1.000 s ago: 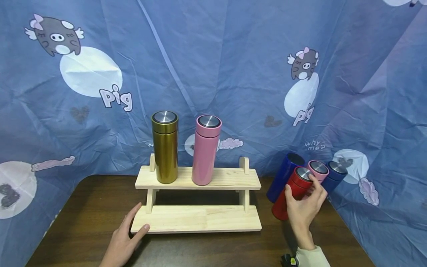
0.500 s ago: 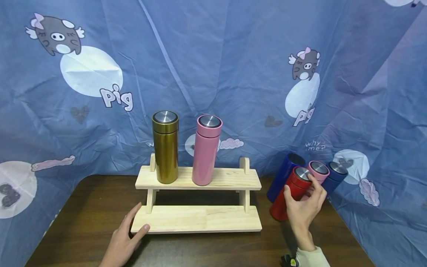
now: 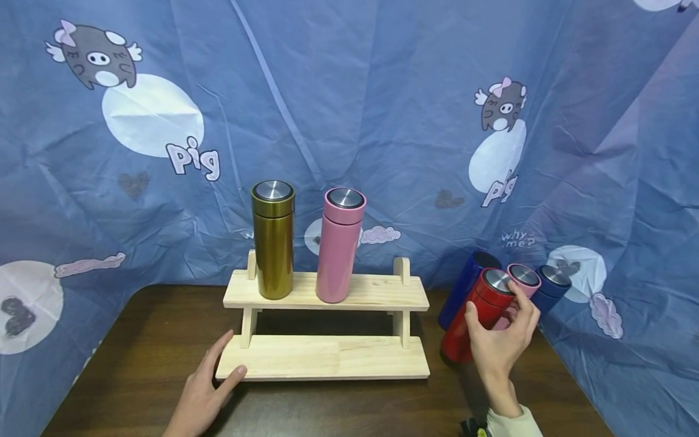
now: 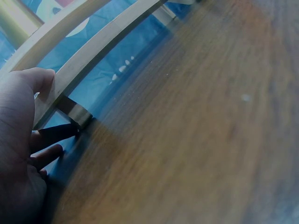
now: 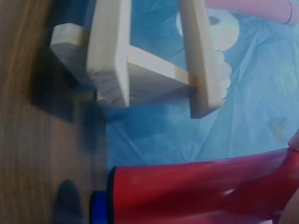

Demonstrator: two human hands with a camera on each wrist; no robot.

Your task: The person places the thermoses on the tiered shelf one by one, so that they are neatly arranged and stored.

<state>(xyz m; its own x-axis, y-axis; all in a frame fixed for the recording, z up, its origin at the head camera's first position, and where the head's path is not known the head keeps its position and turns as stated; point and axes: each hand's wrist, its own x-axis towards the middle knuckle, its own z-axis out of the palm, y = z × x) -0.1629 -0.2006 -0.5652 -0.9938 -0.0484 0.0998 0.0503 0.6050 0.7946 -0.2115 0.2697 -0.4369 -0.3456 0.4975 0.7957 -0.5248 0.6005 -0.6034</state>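
My right hand (image 3: 501, 343) grips a red thermos bottle (image 3: 474, 328) near its top, thumb on the left side and fingers by the steel lid. In the right wrist view the red thermos (image 5: 201, 191) shows its dark base, which looks slightly off the table. My left hand (image 3: 202, 385) holds the left end of a two-tier wooden rack (image 3: 327, 358), thumb over the lower board. The left wrist view shows the thumb on the board (image 4: 74, 70) and the other fingers below it. A gold thermos (image 3: 274, 255) and a pink thermos (image 3: 338, 258) stand on the upper tier.
Behind the red thermos stand a bright blue bottle (image 3: 460, 297), another pink thermos (image 3: 525, 276) and a dark blue thermos (image 3: 550, 291), close together. The brown table (image 3: 327, 409) meets a blue patterned cloth (image 3: 415, 133) at the back and right.
The red thermos has shifted slightly, its base a little left and its lid slightly up, with my right hand still holding it. My left hand stays on the rack.
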